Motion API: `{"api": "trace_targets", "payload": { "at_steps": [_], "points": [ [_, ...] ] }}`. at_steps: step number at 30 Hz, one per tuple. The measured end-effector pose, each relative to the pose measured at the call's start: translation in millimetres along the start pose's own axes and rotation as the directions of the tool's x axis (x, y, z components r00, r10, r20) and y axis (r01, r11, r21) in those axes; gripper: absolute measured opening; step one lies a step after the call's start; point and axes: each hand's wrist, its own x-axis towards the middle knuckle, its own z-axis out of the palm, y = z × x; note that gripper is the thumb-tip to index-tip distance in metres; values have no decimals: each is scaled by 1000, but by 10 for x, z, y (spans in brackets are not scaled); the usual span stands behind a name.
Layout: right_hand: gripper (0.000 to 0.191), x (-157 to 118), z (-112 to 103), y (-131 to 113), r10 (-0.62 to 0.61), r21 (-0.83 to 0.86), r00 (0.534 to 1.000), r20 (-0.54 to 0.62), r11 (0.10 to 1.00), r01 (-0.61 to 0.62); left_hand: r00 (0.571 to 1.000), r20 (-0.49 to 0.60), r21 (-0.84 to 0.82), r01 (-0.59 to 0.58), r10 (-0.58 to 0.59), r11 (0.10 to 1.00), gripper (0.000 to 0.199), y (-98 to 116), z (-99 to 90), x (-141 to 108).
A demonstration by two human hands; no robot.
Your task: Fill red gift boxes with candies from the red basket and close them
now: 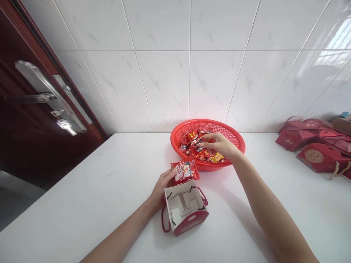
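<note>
My left hand [161,186] is closed on a red candy packet [185,171] with a cartoon figure printed on it. Just in front of that packet stands a small open gift box [189,223], with white inner walls, a dark red outside and dark red cord handles; only its folded bottom flaps show inside. My right hand [219,145] reaches into a red plastic basket [234,138]. Its fingertips pinch a small wrapped candy [199,141] among several others, partly hidden by the fingers. A yellow-wrapped candy [216,157] lies at the basket's near side.
Several red gift boxes [318,155] with rope handles are grouped at the right of the white table [109,190]. Behind them sits a brown carton [341,124]. A tiled wall [164,84] borders the back, and a dark red door [24,128] with keys stands at the left.
</note>
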Motion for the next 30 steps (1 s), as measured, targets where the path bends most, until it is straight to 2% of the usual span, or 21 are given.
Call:
{"api": "trace_targets", "payload": {
  "at_steps": [5, 11, 16, 21, 24, 28, 30],
  "points": [
    [37, -71, 1, -82, -43, -10, 998, -35, 999, 43, 999, -48, -13, -4, 4, 1000, 49, 2, -18, -24],
    [30, -141, 21, -191, -46, 17, 999, 20, 999, 46, 992, -124, -6, -22, 21, 1000, 50, 1, -36, -40],
    [41, -217, 77, -310, -62, 18, 992, 113, 998, 60, 962, -172, 64, -203, 212, 977, 47, 81, -20, -43],
    [28, -284, 239, -409, -48, -19, 973, 227, 998, 54, 915, -200, 80, -340, 349, 937, 50, 182, -18, -44],
    [32, -307, 360, -441, -93, -42, 967, 239, 993, 106, 911, -156, 75, -373, 381, 925, 51, 228, -11, -93],
    [30, -414, 434, -548, -225, -112, 962, 153, 964, 243, 893, -18, 158, -441, 449, 883, 52, 317, -1, -224],
    [27, -518, 418, -645, -259, -167, 961, 100, 948, 273, 877, 56, 239, -476, 478, 846, 52, 381, 0, -303]
  ]
}}
